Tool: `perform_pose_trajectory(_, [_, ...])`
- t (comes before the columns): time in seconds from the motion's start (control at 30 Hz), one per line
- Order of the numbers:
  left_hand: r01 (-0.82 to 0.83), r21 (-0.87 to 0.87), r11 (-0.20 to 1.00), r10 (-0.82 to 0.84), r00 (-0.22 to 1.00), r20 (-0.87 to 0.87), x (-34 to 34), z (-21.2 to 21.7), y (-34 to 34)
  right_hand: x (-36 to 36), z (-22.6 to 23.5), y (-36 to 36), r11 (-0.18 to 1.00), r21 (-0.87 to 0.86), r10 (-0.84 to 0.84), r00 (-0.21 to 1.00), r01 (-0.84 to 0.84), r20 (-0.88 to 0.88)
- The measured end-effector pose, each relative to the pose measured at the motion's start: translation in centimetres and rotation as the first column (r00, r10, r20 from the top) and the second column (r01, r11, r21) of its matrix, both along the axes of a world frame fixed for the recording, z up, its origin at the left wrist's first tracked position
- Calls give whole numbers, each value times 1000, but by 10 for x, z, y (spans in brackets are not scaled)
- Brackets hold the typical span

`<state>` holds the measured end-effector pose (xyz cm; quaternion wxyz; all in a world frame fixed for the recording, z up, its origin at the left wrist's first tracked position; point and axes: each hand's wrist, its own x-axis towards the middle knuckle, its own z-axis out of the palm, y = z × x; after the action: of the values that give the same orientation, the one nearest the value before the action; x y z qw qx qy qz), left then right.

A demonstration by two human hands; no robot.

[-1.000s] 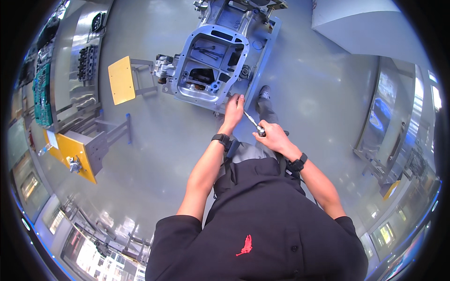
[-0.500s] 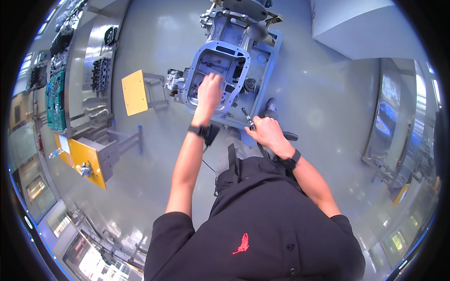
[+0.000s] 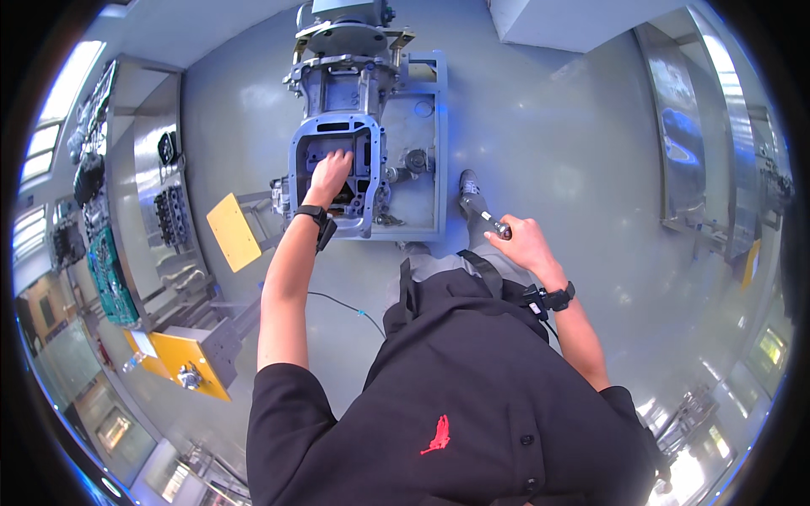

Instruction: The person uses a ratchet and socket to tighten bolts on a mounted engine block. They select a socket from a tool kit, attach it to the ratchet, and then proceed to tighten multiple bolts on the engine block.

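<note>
A large grey metal engine housing (image 3: 376, 180) lies with its open, flanged side facing up, on a grey frame. Into its cavity reaches my left hand (image 3: 331, 174), fingers bent and held together; whatever they grip, if anything, is hidden. My right hand (image 3: 526, 243) is wrapped round a ratchet wrench (image 3: 503, 228), its socket end pointing up and left. That tool is held away from the housing, to its lower right, above my leg. Bolt holes run along the housing's rim, and small parts inside it are too small to name.
The grey metal frame (image 3: 442, 143) extends to the right of the housing. A yellow-topped stool (image 3: 234, 233) stands at left, near a yellow table (image 3: 213, 371) with a small metal part. Shelves at far left hold a green part (image 3: 111, 276). My shoe (image 3: 470, 182) is beside the frame.
The housing has shifted left and down in view as my head turned. My right hand, still around the ratchet wrench, is farther from the housing. My left hand stays in the cavity.
</note>
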<state>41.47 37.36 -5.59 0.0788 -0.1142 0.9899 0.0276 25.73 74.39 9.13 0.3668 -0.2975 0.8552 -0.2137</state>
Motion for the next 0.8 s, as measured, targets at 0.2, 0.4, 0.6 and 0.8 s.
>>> perform_pose_trajectory(0.2, [4,33,999,-6,998,65,-1,15,-1,-14,-4,16,993,-63,-97,993,102,70])
perform_pose_trajectory(0.4, [-68,75,995,67,998,5,10,23,2,-25,-11,19,994,-94,-54,996,60,67])
perform_pose_trajectory(0.6, [-247,176,953,286,925,-250,2,68,26,-41,-19,30,995,-77,-62,994,68,86])
perform_pose_trajectory(0.8, [-281,736,616,754,481,-448,23,103,127,-74,-41,46,984,-108,-133,985,144,108])
